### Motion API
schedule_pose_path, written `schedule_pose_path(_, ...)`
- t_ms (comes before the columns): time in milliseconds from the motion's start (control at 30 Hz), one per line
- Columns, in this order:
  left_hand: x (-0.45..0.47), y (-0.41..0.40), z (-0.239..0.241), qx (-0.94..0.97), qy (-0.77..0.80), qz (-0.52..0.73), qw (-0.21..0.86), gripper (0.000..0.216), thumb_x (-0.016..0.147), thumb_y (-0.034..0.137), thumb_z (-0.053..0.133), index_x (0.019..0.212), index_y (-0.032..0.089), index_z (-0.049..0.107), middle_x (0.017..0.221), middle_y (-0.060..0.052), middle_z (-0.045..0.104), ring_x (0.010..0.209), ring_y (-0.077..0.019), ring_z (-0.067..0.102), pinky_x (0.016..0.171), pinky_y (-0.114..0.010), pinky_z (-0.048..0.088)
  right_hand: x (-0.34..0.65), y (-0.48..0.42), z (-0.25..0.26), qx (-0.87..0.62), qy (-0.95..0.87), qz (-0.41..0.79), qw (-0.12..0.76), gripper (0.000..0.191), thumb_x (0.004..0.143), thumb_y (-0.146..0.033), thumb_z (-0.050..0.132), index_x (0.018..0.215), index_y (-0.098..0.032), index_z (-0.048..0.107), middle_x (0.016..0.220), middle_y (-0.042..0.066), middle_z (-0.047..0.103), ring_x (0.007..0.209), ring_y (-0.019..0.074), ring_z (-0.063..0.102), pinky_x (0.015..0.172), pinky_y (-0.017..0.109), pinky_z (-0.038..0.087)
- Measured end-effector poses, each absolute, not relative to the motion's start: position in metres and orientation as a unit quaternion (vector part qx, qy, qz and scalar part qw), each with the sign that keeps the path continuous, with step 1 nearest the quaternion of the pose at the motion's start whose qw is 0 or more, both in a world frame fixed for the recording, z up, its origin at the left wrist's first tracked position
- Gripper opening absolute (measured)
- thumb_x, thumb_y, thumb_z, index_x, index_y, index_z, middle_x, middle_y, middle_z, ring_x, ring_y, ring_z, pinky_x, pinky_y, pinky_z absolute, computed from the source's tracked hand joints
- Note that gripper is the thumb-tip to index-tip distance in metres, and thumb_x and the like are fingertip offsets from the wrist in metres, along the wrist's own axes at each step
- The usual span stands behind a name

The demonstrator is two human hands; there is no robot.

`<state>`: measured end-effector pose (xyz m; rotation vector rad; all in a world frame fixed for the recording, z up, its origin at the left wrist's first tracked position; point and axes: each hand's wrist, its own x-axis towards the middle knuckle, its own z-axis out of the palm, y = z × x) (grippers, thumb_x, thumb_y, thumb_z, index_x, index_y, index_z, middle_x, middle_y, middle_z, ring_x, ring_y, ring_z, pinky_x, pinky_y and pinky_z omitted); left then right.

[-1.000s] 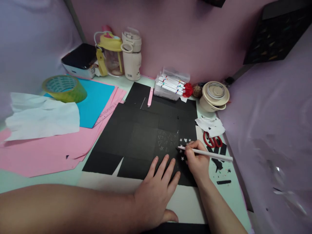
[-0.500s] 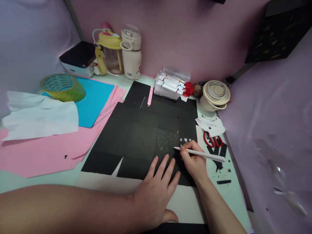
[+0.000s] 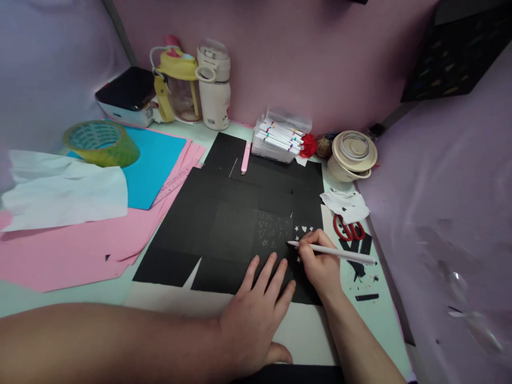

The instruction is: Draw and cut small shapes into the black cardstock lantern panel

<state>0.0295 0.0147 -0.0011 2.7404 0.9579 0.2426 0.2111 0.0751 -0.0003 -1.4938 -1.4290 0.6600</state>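
Observation:
A large black sheet of card [image 3: 192, 213] lies on the table, with faint pale outlines of triangles and a star drawn near its right side. My left hand [image 3: 260, 314] rests flat on the card's lower edge, fingers spread. A slim white pen [image 3: 340, 254] is gripped in my right hand [image 3: 322, 266], its tip at the card just right of the outlines. Small white star and heart shapes [image 3: 304, 229] show beside my right hand, which partly covers them. Farther back on the card lies a pink craft knife [image 3: 245, 158].
Red-handled scissors [image 3: 349, 229], black scraps and a lidded bowl [image 3: 352, 154] are on the right. A marker box [image 3: 278, 138] and bottles [image 3: 215, 90] stand at the back. Pink paper [image 3: 72, 256], blue card [image 3: 156, 160] and a tape roll [image 3: 102, 144] lie left.
The pen and my right hand have shifted slightly to the right. My left hand stays in place on the card.

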Motion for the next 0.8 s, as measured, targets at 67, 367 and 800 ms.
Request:
schedule_pose_path(67,0.0296,0.0148,-0.0009,0.935,0.326,0.084,0.115,0.098,0.076,0.081,0.045,0.145,0.011,0.038,0.156,-0.026,0.02,0.146,-0.0425,0.004,0.114,-0.059,-0.009,0.2111,0.0749,-0.0007,-0.594,-0.575,0.279,0.488,0.02,0.081,-0.018,0.056,0.064,-0.022,0.046,0.061,-0.004,0.052,0.057,0.0128,0.048,0.056,0.026,0.039)
schedule_pose_path(367,0.0307,0.0155,-0.0006,0.931,0.337,0.077,0.12,0.1,0.075,0.081,0.046,0.145,0.012,0.037,0.157,-0.025,0.018,0.147,-0.0415,0.003,0.114,-0.059,-0.008,0.211,0.0737,0.0009,-0.597,-0.62,0.297,0.413,0.017,0.082,-0.021,0.059,0.066,-0.021,0.055,0.064,-0.001,0.06,0.062,0.0147,0.055,0.06,0.027,0.042)
schedule_pose_path(800,0.0311,0.015,-0.0008,0.93,0.337,0.077,0.127,0.1,0.074,0.081,0.047,0.145,0.011,0.037,0.157,-0.026,0.016,0.147,-0.0413,0.003,0.114,-0.059,-0.01,0.2111,0.0736,0.0012,-0.601,-0.629,0.298,0.394,0.018,0.084,-0.022,0.058,0.067,-0.021,0.054,0.065,-0.001,0.061,0.061,0.0142,0.054,0.058,0.027,0.042)
